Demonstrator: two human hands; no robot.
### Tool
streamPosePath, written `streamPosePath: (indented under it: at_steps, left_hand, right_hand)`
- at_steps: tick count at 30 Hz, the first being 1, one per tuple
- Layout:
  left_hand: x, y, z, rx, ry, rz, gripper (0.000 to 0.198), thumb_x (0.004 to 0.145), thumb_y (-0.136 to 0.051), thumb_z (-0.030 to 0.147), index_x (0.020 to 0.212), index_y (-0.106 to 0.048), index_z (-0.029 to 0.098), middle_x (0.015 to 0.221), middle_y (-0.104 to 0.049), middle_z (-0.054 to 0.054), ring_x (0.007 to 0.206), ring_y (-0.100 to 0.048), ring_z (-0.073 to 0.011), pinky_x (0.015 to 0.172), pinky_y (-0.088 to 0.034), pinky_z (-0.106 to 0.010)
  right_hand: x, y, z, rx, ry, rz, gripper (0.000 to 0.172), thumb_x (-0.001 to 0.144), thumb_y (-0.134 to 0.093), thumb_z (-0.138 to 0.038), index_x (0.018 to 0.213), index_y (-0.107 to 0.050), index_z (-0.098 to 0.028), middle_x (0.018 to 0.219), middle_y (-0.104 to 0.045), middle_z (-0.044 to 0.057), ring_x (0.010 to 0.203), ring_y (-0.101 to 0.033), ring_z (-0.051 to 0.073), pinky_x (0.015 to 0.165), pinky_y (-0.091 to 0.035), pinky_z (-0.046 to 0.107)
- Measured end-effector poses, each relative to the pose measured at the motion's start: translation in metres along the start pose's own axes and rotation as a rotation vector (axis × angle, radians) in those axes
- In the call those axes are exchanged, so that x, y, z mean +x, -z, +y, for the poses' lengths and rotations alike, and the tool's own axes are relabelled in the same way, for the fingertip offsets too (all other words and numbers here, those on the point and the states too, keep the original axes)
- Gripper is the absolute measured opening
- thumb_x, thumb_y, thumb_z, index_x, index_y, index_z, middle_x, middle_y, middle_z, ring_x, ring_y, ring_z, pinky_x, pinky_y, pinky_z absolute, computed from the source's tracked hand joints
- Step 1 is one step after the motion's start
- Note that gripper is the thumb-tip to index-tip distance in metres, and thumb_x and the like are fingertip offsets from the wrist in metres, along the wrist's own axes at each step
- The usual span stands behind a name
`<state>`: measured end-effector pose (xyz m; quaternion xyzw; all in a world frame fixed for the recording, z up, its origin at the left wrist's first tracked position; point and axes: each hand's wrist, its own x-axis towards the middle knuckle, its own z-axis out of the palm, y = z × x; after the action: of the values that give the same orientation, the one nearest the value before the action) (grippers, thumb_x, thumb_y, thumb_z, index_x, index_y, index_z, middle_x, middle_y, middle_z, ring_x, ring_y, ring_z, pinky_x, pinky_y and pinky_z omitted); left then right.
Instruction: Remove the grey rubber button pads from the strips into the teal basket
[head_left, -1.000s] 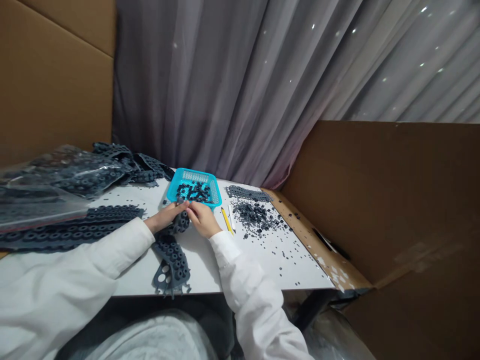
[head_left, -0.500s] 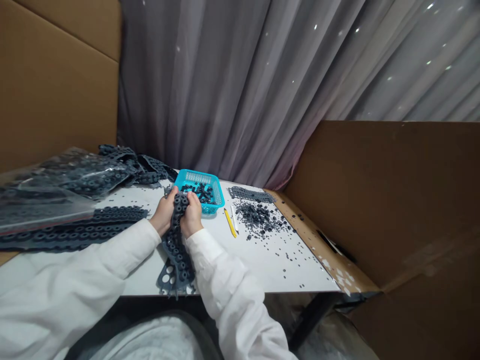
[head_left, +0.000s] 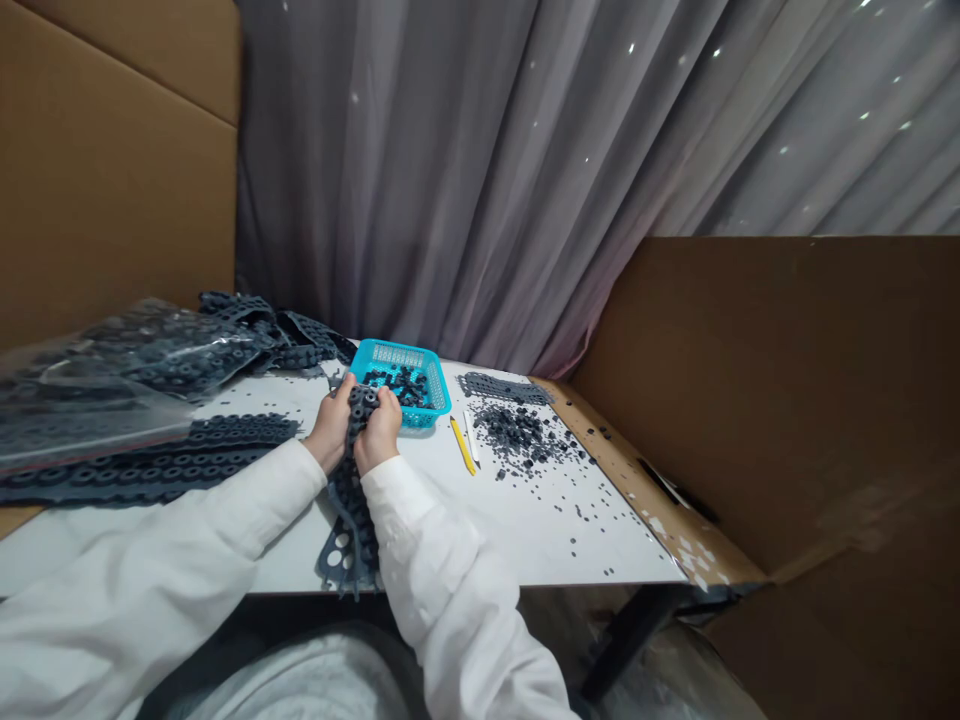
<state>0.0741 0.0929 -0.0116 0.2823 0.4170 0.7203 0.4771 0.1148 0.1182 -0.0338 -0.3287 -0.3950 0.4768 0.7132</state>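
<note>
A dark grey rubber strip (head_left: pixel 352 500) with rows of ring-shaped bumps hangs from both hands down to the table's front edge. My left hand (head_left: pixel 328 425) is closed on the strip's left side near its upper end. On the opposite side, my right hand (head_left: pixel 380 430) grips the same strip, thumb towards the top. Just behind the hands stands a turquoise basket (head_left: pixel 442 400) with small black pieces (head_left: pixel 409 385) inside. The fingers beneath the strip are hidden.
Clear plastic bags (head_left: pixel 135 370) of dark parts and flat strips (head_left: pixel 225 445) lie left on the white table (head_left: pixel 465 520). Right of the basket are a yellow tool (head_left: pixel 463 447), a white pen (head_left: pixel 472 438), a black heap (head_left: pixel 517 428) and a perforated sheet (head_left: pixel 506 388). Cardboard stands both sides.
My right hand has shifted slightly left and turned on the strip, its forearm moving left too. Less of the strip's lower part shows. The left hand keeps its hold.
</note>
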Motion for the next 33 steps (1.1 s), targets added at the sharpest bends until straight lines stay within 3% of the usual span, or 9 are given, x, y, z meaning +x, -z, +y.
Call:
streamPosePath:
  at_steps: [2,5,8,11,17,22,28,33]
  left_hand:
    - [0.003,0.001,-0.001,0.013,0.001,-0.018,0.038,0.085,-0.064,0.049,0.065,-0.055,0.018,0.054,-0.055,0.007,0.048,-0.052,-0.0109,0.057,-0.045,-0.027]
    - [0.008,0.003,0.001,0.038,-0.003,-0.089,0.039,0.085,-0.063,0.051,0.065,-0.055,0.018,0.054,-0.054,0.007,0.048,-0.052,-0.0111,0.056,-0.045,-0.027]
    - [0.014,0.006,0.009,0.095,-0.008,-0.213,0.044,0.069,-0.071,0.060,0.061,-0.055,0.019,0.050,-0.054,0.006,0.047,-0.052,-0.0134,0.054,-0.045,-0.029]
    - [0.016,0.010,0.021,0.187,-0.050,-0.338,0.043,0.053,-0.082,0.056,0.060,-0.061,0.019,0.054,-0.062,0.001,0.057,-0.059,-0.0196,0.059,-0.048,-0.030]
    - [0.007,0.013,0.034,0.348,-0.147,-0.480,0.032,0.054,-0.084,0.047,0.067,-0.070,0.021,0.072,-0.074,-0.004,0.091,-0.064,-0.0315,0.084,-0.050,-0.033]
    - [0.003,0.012,0.035,0.391,-0.139,-0.533,0.029,0.052,-0.086,0.044,0.064,-0.070,0.022,0.068,-0.073,-0.005,0.088,-0.066,-0.0326,0.083,-0.051,-0.032]
    - [-0.004,0.008,0.030,0.330,-0.088,-0.428,0.038,0.055,-0.081,0.052,0.061,-0.064,0.019,0.056,-0.064,-0.003,0.067,-0.064,-0.0268,0.063,-0.051,-0.032]
    - [-0.008,-0.001,0.014,0.266,-0.073,-0.246,0.040,0.073,-0.070,0.057,0.073,-0.064,0.016,0.062,-0.066,-0.001,0.070,-0.065,-0.0221,0.067,-0.052,-0.033]
  right_hand:
    - [0.001,-0.003,0.000,0.015,-0.031,0.035,0.028,0.089,-0.040,-0.044,0.070,-0.033,-0.025,0.060,-0.045,-0.003,0.059,-0.053,0.014,0.065,-0.053,0.029]
    - [0.002,-0.003,-0.007,0.008,-0.058,0.014,0.024,0.091,-0.037,-0.039,0.072,-0.034,-0.024,0.061,-0.046,-0.003,0.060,-0.053,0.013,0.067,-0.053,0.029]
    - [0.005,0.006,-0.023,-0.050,-0.052,-0.117,0.025,0.091,-0.042,-0.037,0.070,-0.038,-0.023,0.061,-0.047,-0.003,0.060,-0.052,0.013,0.064,-0.052,0.028]
    - [0.007,0.022,-0.044,-0.149,-0.017,-0.306,0.031,0.087,-0.055,-0.041,0.066,-0.044,-0.021,0.058,-0.045,-0.004,0.058,-0.047,0.012,0.058,-0.047,0.024]
    - [0.009,0.050,-0.072,-0.391,0.158,-0.518,0.038,0.083,-0.060,-0.046,0.060,-0.044,-0.021,0.058,-0.041,-0.005,0.060,-0.037,0.012,0.059,-0.036,0.023]
    - [0.007,0.056,-0.080,-0.681,0.378,-0.631,0.037,0.092,-0.043,-0.046,0.064,-0.040,-0.022,0.059,-0.042,-0.004,0.060,-0.039,0.013,0.061,-0.035,0.025]
    - [0.007,0.050,-0.076,-0.520,0.274,-0.593,0.038,0.089,-0.046,-0.051,0.065,-0.042,-0.022,0.063,-0.043,-0.003,0.063,-0.041,0.014,0.062,-0.039,0.025]
    - [-0.003,0.029,-0.039,-0.443,0.198,-0.214,0.033,0.093,-0.037,-0.044,0.065,-0.034,-0.024,0.063,-0.039,-0.003,0.061,-0.040,0.014,0.061,-0.041,0.025]
